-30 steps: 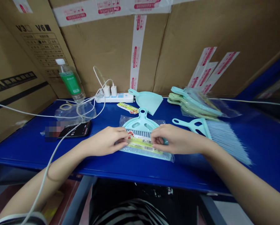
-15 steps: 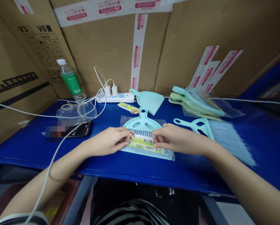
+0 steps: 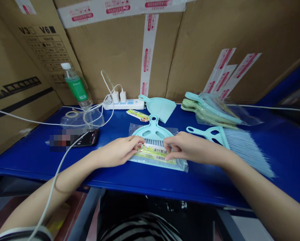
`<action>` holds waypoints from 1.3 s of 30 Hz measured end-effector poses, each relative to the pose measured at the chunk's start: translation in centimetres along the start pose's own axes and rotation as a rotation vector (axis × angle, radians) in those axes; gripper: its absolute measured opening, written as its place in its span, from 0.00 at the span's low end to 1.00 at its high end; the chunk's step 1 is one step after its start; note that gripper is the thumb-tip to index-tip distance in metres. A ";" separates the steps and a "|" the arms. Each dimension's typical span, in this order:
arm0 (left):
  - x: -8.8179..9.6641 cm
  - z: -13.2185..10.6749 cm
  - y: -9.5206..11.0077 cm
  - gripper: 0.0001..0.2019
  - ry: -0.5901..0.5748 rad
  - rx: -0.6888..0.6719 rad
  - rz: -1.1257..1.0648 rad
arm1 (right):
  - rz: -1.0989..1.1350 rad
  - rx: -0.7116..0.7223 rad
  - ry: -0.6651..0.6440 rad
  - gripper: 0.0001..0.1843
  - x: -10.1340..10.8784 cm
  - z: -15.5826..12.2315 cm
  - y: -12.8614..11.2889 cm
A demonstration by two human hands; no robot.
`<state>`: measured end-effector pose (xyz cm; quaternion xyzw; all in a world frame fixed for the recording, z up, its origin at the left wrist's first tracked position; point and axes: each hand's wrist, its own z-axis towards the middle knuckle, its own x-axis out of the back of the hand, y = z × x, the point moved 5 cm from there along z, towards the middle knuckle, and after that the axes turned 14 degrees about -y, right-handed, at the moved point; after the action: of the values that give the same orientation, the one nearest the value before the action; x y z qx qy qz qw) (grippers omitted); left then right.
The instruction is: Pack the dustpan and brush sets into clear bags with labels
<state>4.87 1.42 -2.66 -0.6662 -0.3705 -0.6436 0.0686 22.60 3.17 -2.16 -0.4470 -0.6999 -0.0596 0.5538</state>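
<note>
A light blue dustpan and brush set in a clear plastic bag (image 3: 153, 134) lies flat on the blue table (image 3: 165, 182). A yellow-green printed label (image 3: 153, 152) sits across the bag's lower half. My left hand (image 3: 119, 152) pinches the label's left end with closed fingers. My right hand (image 3: 187, 149) pinches its right end, fingers curled and pressed on the bag. Both hands rest on the table.
A loose blue brush (image 3: 236, 142) lies right of my hands, with a stack of bagged sets (image 3: 210, 112) behind it. A bare dustpan (image 3: 160, 107), a spare label (image 3: 137, 115), a power strip (image 3: 123, 104), a green-labelled bottle (image 3: 75, 86), a phone (image 3: 85, 138) and cables lie left and behind. Cardboard boxes wall the back.
Both hands have drawn slightly closer together along the label on the bag. The bag and everything else stay in place.
</note>
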 end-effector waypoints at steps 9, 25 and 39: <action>-0.1 0.0 0.0 0.13 -0.008 0.019 0.055 | 0.012 0.019 -0.006 0.09 -0.1 0.0 0.2; -0.2 0.2 -0.2 0.13 0.007 0.038 0.106 | 0.015 0.117 -0.016 0.05 0.1 -0.3 -0.3; 0.1 -0.1 -0.1 0.11 0.017 -0.005 0.015 | 0.000 0.163 -0.035 0.03 -0.1 -0.4 -0.4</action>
<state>4.77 1.45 -2.61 -0.6637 -0.3632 -0.6496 0.0750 22.67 2.66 -1.90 -0.4013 -0.7122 0.0053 0.5759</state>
